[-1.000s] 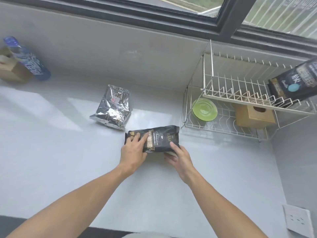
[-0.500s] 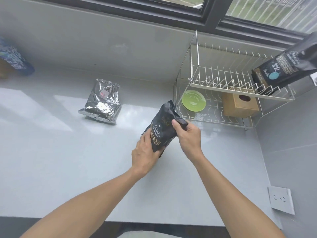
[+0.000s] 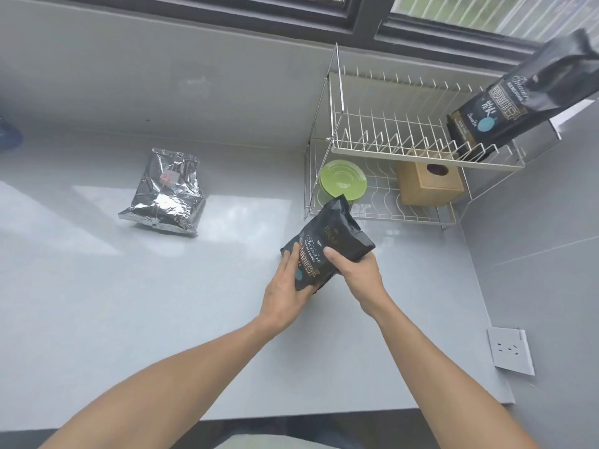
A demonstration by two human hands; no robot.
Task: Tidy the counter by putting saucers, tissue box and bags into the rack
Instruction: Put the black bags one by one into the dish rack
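While both hands are holding it above the grey counter (image 3: pixel 97 303), the black bag (image 3: pixel 327 246) is standing tilted, with its top end pointing toward the wire rack (image 3: pixel 334 92). The left hand (image 3: pixel 287 294) is supporting the lower part of the bag, its fingers lying flat along the left edge and its palm under the bottom. The right hand (image 3: pixel 359 270) is closing around the right side, with the thumb pressing on the printed front. The bag is just in front of the rack's lower shelf, not inside it. On this lower shelf green saucers (image 3: pixel 343 179) are sitting at the left and a wooden tissue box (image 3: pixel 429 184) at the right. A second black bag (image 3: pixel 518 98) is leaning at the right end of the upper shelf. A silver foil bag (image 3: pixel 167 192) is lying on the counter, well apart to the left of the hands.
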